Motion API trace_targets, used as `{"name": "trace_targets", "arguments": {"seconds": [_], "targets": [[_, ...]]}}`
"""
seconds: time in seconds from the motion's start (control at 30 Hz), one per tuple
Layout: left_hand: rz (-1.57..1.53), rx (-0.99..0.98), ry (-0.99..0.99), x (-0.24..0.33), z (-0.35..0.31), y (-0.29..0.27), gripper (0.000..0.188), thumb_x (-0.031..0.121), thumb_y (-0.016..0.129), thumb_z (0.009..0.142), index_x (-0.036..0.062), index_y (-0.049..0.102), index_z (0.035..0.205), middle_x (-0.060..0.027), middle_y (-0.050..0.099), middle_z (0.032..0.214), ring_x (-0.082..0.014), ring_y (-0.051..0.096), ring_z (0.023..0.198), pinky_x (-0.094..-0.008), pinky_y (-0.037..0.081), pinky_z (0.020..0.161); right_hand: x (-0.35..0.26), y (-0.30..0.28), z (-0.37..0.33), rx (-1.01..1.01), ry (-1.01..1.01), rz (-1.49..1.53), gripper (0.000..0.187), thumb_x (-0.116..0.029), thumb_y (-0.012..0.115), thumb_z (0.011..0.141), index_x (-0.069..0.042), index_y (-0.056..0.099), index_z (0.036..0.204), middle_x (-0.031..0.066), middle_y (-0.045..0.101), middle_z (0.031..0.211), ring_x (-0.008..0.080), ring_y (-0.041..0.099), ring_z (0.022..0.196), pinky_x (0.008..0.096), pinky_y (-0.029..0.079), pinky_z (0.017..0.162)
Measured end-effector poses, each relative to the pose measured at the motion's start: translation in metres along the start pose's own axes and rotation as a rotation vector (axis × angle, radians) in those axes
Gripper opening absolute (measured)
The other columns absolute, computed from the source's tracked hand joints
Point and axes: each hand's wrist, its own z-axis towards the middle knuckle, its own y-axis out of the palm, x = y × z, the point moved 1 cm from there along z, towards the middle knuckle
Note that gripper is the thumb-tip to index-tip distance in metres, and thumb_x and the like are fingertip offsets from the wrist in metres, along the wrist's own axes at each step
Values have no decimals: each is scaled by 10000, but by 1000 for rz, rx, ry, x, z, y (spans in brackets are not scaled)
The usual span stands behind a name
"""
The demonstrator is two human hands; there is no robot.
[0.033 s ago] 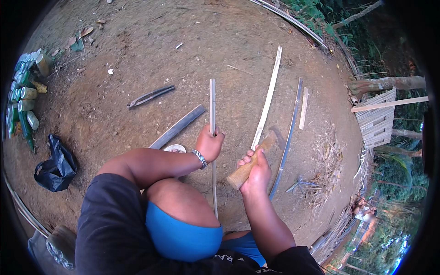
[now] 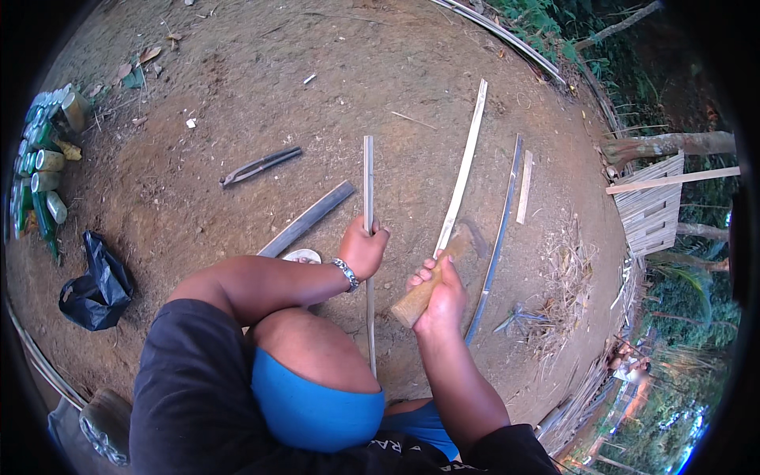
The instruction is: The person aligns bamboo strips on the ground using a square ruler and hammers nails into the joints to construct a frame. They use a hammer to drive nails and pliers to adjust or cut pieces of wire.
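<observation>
My left hand (image 2: 365,247), with a metal bracelet at the wrist, is closed around a long narrow wooden strip (image 2: 369,178). The strip stands lengthwise before me, its lower end beside my knee. My right hand (image 2: 442,294) grips a tool with a thick wooden handle (image 2: 416,303). Its dark head (image 2: 475,235) is blurred, so its exact kind cannot be told. Just beyond that hand lies a long pale split strip (image 2: 465,170), and to its right a dark bamboo strip (image 2: 500,229). A wide dark bamboo piece (image 2: 309,218) lies left of the held strip.
Pincers (image 2: 261,166) lie on the dirt ground at the left. Farther left are a black plastic bag (image 2: 99,281) and several bottles (image 2: 46,182). A short pale slat (image 2: 524,188) and a heap of shavings (image 2: 566,293) are on the right. A small whitish dish (image 2: 303,256) is partly hidden by my forearm.
The head of the wooden-handled tool has shifted slightly and looks more blurred. The top of the held strip has moved a touch to the right.
</observation>
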Motion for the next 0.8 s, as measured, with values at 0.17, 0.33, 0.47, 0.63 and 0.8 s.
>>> {"name": "trace_targets", "arguments": {"seconds": [0.17,0.33,0.47,0.63,0.8], "targets": [[57,6,37,0,-2,3,206,190,677,872,42,533,862,-120,582,692,-236,576,644,-393,480,634,11,22,-17,-154,167,-135,272,-255,470,1062,-93,447,1279,53,526,870,141,508,666,320,471,600],[22,15,54,-5,-1,1,202,186,671,873,38,533,879,-133,590,717,-243,580,656,-397,485,642,-6,31,-29,-309,192,-310,319,-269,520,1040,-93,454,1298,60,548,835,144,526,623,309,473,550],[133,32,71,4,-4,6,190,172,665,875,36,533,886,-132,602,732,-231,586,667,-390,490,645,-2,28,-25,12,-16,-77,288,-254,512,1045,-100,454,1282,43,530,846,134,506,660,304,461,571],[-44,1,68,-20,-2,9,199,182,666,879,34,533,877,-145,614,745,-241,600,675,-401,494,652,-4,43,-41,-486,360,-341,343,-275,508,1048,-111,460,1345,41,511,831,123,490,656,294,457,571],[100,-26,70,0,-2,12,220,205,678,887,44,532,853,-131,591,717,-239,585,657,-403,484,639,-6,21,-27,-210,108,-196,362,-280,519,1037,-117,465,1356,41,526,888,117,496,643,286,447,563]]}}
